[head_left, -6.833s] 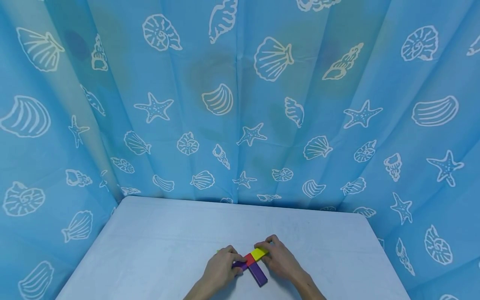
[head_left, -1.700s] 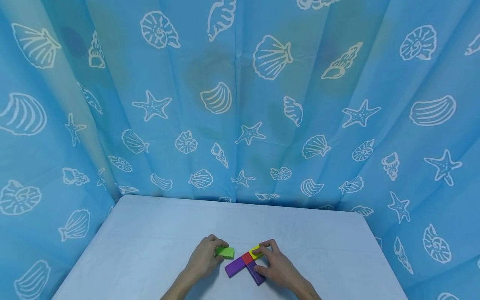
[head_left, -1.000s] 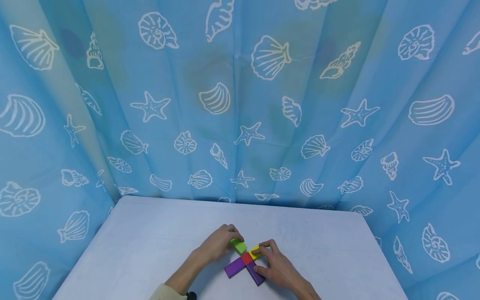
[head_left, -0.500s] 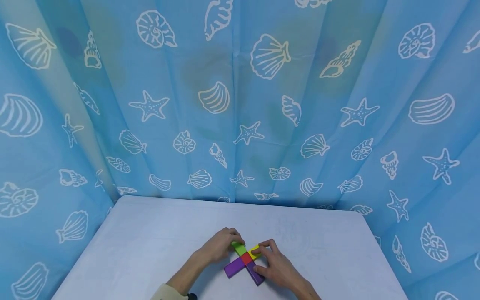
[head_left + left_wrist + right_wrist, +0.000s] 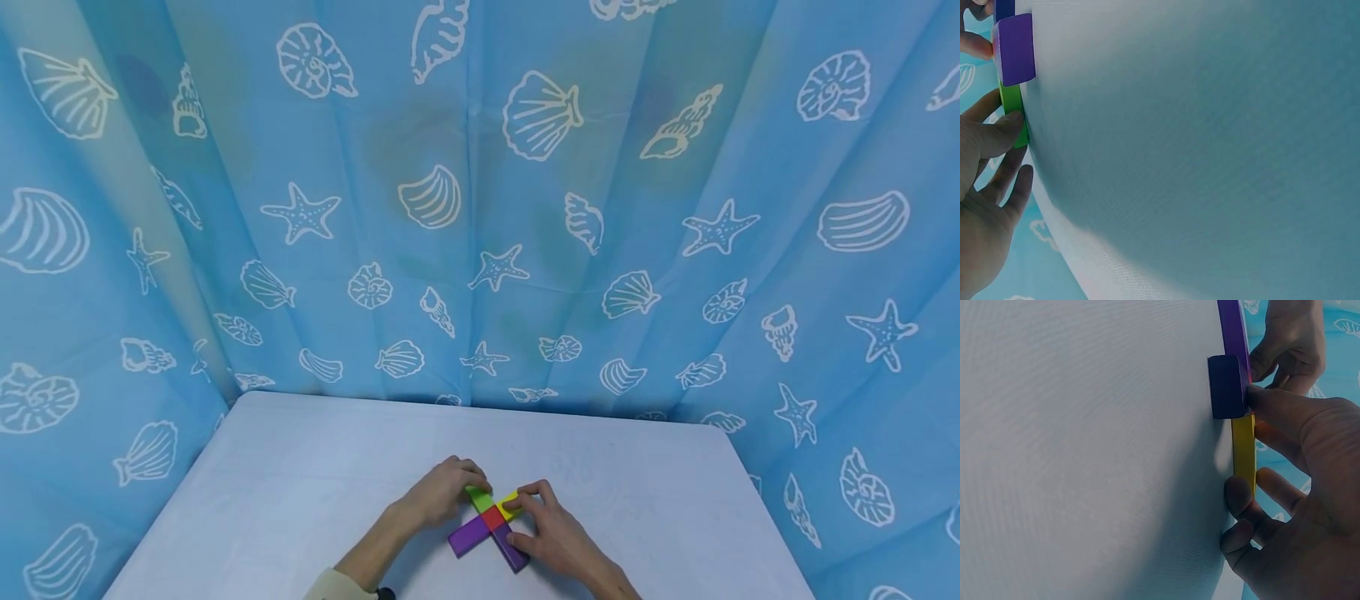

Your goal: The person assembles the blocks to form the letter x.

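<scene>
Building blocks lie flat in a cross on the white tabletop. At its centre is a small red block (image 5: 492, 518). A green block (image 5: 481, 499) sits against its upper left, a yellow block (image 5: 507, 505) at its upper right. Of two purple blocks, one (image 5: 469, 535) points lower left, the other (image 5: 512, 557) lower right. My left hand (image 5: 441, 493) pinches the green block's outer end, thumb on the near side in the left wrist view. My right hand (image 5: 557, 535) holds the yellow block (image 5: 1244, 450) with bent fingers, while its thumb touches the lower-right purple block (image 5: 1225, 387).
The white table (image 5: 337, 442) extends around the cross on all sides. Behind it and at both sides hangs a blue curtain (image 5: 480, 208) with white shell and starfish prints, meeting the table's far edge.
The left hand has left the left purple block, gripped the green block and brought it rightward, turned, against the red one. The right hand's thumb has moved onto the lower-right purple block.
</scene>
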Available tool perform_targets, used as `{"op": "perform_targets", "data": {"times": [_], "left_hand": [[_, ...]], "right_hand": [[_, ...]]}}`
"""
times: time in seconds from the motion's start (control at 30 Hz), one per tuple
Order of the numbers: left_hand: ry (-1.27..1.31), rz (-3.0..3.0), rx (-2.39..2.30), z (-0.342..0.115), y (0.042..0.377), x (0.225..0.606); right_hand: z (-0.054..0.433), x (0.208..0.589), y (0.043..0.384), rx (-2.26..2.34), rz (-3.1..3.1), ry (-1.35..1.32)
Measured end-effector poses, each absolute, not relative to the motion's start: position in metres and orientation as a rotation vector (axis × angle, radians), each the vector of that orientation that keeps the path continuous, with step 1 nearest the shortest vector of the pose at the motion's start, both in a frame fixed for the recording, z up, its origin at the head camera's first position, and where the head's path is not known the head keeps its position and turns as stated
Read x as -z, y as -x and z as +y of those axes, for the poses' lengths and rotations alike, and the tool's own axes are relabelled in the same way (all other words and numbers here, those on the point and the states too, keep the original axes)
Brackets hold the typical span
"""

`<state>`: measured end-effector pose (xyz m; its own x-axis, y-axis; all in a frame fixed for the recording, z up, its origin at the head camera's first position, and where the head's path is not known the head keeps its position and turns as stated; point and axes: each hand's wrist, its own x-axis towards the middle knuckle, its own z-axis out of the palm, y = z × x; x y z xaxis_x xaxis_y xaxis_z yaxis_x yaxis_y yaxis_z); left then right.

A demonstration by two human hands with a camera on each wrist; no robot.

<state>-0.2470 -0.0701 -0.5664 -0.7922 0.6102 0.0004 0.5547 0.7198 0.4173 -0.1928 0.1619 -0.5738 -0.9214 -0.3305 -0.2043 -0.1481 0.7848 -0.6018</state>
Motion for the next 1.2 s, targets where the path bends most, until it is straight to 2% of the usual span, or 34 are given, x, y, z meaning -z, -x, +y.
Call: {"op": "perform_targets", "data": {"times": [1.2], "left_hand": [[-0.990, 2.808, -0.571, -0.0704, 0.2485, 0.5702]], "right_hand": [[0.1612, 0.5751, 0.1931, 0.858, 2.685, 0.361]]}}
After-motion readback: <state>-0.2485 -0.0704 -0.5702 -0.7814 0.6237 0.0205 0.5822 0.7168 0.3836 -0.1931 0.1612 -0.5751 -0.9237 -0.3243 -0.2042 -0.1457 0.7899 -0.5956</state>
